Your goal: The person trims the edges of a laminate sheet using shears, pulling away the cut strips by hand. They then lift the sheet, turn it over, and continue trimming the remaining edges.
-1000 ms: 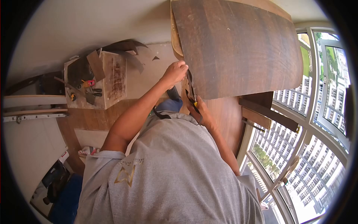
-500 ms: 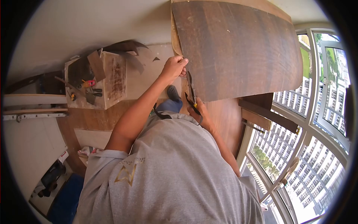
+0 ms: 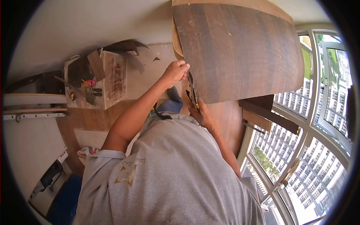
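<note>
Broad brown sheet, both hands at its near left edge

From my remote seat, I see the brown sheet (image 3: 240,52) lying over a paler board (image 3: 176,42), its broad face up. At its near left edge, the left hand (image 3: 174,73) has its fingers curled together. I cannot tell whether they pinch the sheet or the dark strip (image 3: 191,79) beside it.

Just off the sheet's near left corner, the right hand (image 3: 203,112) is wrapped around a yellow-handled tool (image 3: 196,105). Its fingers are closed on the grip; I cannot tell whether its blades are parted.

Well to the left of the sheet, a box (image 3: 115,77) carries loose tools, among them a red-and-yellow one (image 3: 89,83).

I judge the sheet thin and springy, light for its breadth yet awkward, with a smooth face that may slide under fingertips. Its corners could chip or split if bent sharply. I would pinch it flat near the near left edge, thumb on top, clear of the blades, and support the wide span.
</note>
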Demonstrator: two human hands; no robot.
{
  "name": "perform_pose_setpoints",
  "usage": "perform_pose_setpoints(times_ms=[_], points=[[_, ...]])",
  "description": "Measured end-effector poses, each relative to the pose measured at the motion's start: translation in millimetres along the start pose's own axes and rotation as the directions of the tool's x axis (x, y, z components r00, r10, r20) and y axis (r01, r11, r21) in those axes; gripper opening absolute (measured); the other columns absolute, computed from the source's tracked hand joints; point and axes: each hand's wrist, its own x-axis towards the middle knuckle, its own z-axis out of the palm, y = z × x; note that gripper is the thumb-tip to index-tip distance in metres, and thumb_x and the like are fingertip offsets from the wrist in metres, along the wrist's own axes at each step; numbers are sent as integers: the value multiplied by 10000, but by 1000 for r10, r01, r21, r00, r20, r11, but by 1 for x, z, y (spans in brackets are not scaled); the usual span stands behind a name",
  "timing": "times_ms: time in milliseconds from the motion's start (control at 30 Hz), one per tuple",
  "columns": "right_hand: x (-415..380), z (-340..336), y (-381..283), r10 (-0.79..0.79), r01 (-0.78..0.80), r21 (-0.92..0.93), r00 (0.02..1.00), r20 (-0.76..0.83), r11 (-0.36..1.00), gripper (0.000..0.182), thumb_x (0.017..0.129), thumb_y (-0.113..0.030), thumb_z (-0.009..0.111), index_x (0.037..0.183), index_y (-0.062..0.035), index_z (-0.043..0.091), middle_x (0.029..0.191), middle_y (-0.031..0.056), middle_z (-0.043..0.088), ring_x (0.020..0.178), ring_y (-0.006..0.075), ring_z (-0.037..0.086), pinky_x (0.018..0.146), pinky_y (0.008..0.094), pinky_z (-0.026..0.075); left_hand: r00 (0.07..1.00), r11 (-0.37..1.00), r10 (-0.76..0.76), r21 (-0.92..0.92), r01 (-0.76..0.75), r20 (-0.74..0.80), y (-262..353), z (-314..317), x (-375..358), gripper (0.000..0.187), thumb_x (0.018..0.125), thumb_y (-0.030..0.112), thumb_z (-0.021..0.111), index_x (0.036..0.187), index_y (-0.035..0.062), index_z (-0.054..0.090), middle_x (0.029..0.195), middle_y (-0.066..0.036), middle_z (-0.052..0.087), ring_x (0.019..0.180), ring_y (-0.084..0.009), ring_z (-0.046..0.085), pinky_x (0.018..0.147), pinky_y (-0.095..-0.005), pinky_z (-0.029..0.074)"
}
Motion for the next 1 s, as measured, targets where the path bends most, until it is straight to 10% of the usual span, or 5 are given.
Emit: perform_pose_setpoints(times_ms=[100,433,500,733,1000], points=[[2,3,9,28,-29,-70,999,-14,997,214,950,-92,624,1110,-7,510,843,103,573,752,184,570,667,359,482,1000,999,-26,-20,26,-3,1,1,-1,323,1018,292,573,787,68,536,718,-41,586,598,-134,602,546,-279,506],[0,4,6,15,-20,-77,998,-64,997,169,949,-77,594,1091,-20,524,793,82,578,710,171,569,630,361,473,988,987,112,-100,-122,-103,-1,5,0,263,1013,234,574,851,28,551,731,-48,586,615,-147,629,568,-300,543],[-1,4,2,18,-18,-10,998,-56,1000,253,885,-81,660,1065,-8,499,876,284,633,859,470,657,707,459,509,991,973,76,-207,-98,-111,-5,9,2,251,1015,226,570,863,28,547,724,-39,580,604,-137,615,579,-301,551],[-28,-27,0,-71,76,-48,992,103,996,274,889,-74,655,1121,1,529,917,200,639,872,341,649,756,388,508,977,996,82,-28,-89,-198,5,14,-1,250,1031,221,528,855,44,520,720,-37,570,578,-130,585,545,-308,555],[-61,-154,51,300,72,468,679,-670,881,253,938,-74,651,1155,-54,524,902,35,605,757,128,594,651,292,516,986,987,36,-146,-60,-162,-2,10,0,273,1031,273,544,856,65,518,739,-31,543,592,-124,575,555,-304,555]])
